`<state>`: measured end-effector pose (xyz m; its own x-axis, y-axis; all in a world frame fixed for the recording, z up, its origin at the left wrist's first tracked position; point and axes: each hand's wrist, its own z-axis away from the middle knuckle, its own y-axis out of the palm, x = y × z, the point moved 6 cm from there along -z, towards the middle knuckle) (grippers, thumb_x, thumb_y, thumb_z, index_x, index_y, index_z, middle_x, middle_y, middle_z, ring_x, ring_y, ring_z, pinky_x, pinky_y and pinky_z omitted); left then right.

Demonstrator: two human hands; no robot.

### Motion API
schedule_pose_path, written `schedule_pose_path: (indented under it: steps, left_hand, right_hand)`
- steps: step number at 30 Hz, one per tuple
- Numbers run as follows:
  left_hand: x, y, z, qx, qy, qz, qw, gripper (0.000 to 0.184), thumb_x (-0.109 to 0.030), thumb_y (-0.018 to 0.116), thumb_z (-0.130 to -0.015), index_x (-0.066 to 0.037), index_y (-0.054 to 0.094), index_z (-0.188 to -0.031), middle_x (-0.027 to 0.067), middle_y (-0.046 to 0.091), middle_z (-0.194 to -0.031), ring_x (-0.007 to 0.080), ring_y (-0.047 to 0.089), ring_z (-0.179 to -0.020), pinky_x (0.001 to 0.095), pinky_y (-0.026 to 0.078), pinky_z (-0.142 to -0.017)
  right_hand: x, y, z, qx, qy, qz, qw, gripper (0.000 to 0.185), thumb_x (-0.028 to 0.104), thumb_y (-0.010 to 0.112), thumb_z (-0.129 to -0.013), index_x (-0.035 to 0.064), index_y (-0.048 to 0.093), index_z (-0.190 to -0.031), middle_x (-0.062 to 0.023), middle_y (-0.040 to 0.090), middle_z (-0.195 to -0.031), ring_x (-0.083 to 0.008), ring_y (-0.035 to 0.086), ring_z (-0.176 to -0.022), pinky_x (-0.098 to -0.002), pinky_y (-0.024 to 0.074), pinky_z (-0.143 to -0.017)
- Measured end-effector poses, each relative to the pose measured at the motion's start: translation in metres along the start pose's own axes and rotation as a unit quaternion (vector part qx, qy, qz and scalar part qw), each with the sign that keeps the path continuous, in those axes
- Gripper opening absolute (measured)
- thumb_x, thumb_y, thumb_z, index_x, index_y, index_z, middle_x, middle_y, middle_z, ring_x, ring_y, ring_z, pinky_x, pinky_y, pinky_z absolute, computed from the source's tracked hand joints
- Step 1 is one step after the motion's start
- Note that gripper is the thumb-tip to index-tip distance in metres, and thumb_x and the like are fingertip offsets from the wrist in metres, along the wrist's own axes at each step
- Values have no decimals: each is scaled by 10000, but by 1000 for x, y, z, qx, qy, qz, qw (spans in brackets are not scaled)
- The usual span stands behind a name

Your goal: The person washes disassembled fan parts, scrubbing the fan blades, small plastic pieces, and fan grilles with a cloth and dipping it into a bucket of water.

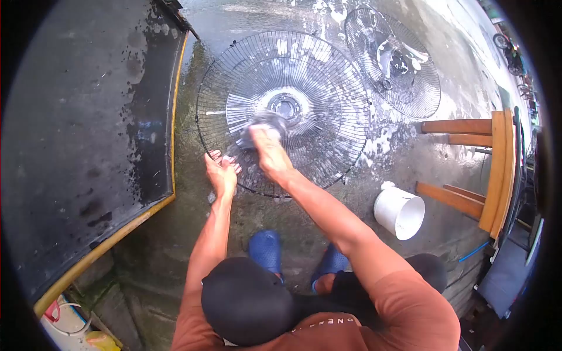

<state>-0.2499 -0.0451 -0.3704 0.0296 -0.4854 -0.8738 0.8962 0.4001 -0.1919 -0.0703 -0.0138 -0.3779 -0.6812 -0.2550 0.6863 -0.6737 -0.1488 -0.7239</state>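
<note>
"Largest item?"
"Wet floor [328,231]; on it, the large fan grille [285,107]."
"Around that grille?"
"Second grille [400,63], far right; white bucket [399,213], near right."
"Hands?"
"Left hand [221,171], at the large fan grille's near-left rim — fingers spread; whether gripping, I cannot tell. Right hand [269,149], over its near half — fingers closed on a grey wad [271,119], blurred."

Left of my left hand [222,171]: passable strip of wet floor [188,175], then the black board [99,140], yellow-edged barrier. Right: I could pass between fan grille [331,108] and white bucket [387,209]; second grille [422,96] blocks upper right.
</note>
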Motion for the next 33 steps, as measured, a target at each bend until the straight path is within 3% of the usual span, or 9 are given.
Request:
schedule_pose_path:
  steps: [3,7,11,14,18,23,25,29,33]
  left_hand:
    - [7,-6,-4,-4,-6,4,1000,329,84,500,-975,-12,415,-1278,170,597,-1033,215,668,-774,351,629,-570]
    - [8,-4,4,-34,4,29,999,302,44,477,-989,-47,422,-1272,160,585,-1037,228,658,-767,375,627,-579]
    - [15,1,-2,-79,-17,89,993,260,-2,427,-1021,-70,412,-1271,156,596,-1022,237,662,-764,404,625,-595]
    - [14,6,-1,-85,-32,135,987,263,5,418,-1014,-67,406,-1267,166,595,-1020,246,660,-769,413,620,-592]
    - [17,5,-5,-73,-9,109,991,260,-2,418,-1015,-65,403,-1266,167,600,-1012,251,657,-750,413,616,-586]
    - [27,-5,-9,-56,38,46,997,257,-10,419,-1014,-55,402,-1267,178,593,-1015,263,659,-755,420,618,-589]
    - [11,-5,-2,-47,20,36,998,258,-12,421,-1013,-49,400,-1268,189,587,-1026,273,662,-768,428,621,-590]
    - [19,-4,-7,-76,-18,136,988,256,-11,408,-1019,-42,403,-1273,205,592,-1042,285,677,-770,430,631,-582]
    - [11,-2,-5,-83,-15,98,992,239,-20,394,-1032,-43,405,-1270,204,591,-1048,284,683,-796,417,633,-584]
  right_hand:
    - [-3,-3,-54,61,-131,154,978,604,59,430,-932,93,421,-1535,-104,463,-1572,-305,373,-1486,-496,256,-1238]
    - [-46,-78,-96,54,-93,245,964,555,79,472,-914,128,503,-1466,-58,532,-1499,-251,399,-1449,-518,277,-1214]
    - [-110,-120,-80,-22,-14,283,959,580,63,523,-908,-10,448,-1479,-183,500,-1507,-355,346,-1480,-542,257,-1215]
    - [-88,-88,-23,-124,-24,247,961,627,-15,504,-889,-130,343,-1484,-376,418,-1473,-560,386,-1370,-611,258,-1198]
    - [-7,12,12,-87,115,121,982,676,-9,426,-891,-147,260,-1531,-381,290,-1575,-518,229,-1503,-570,135,-1258]
    - [7,-8,-71,56,-87,69,992,585,41,406,-938,123,466,-1515,-149,471,-1555,-351,391,-1467,-494,273,-1226]
    - [-24,-51,-89,-14,-159,185,970,491,98,492,-923,161,546,-1408,-97,587,-1426,-314,527,-1325,-456,357,-1150]
    - [-85,-124,-76,-11,-43,311,949,520,59,474,-905,39,469,-1424,-139,503,-1458,-308,433,-1392,-473,298,-1186]
    - [-74,-101,5,43,143,410,900,608,78,472,-937,-170,324,-1472,-337,362,-1542,-500,277,-1481,-626,200,-1216]
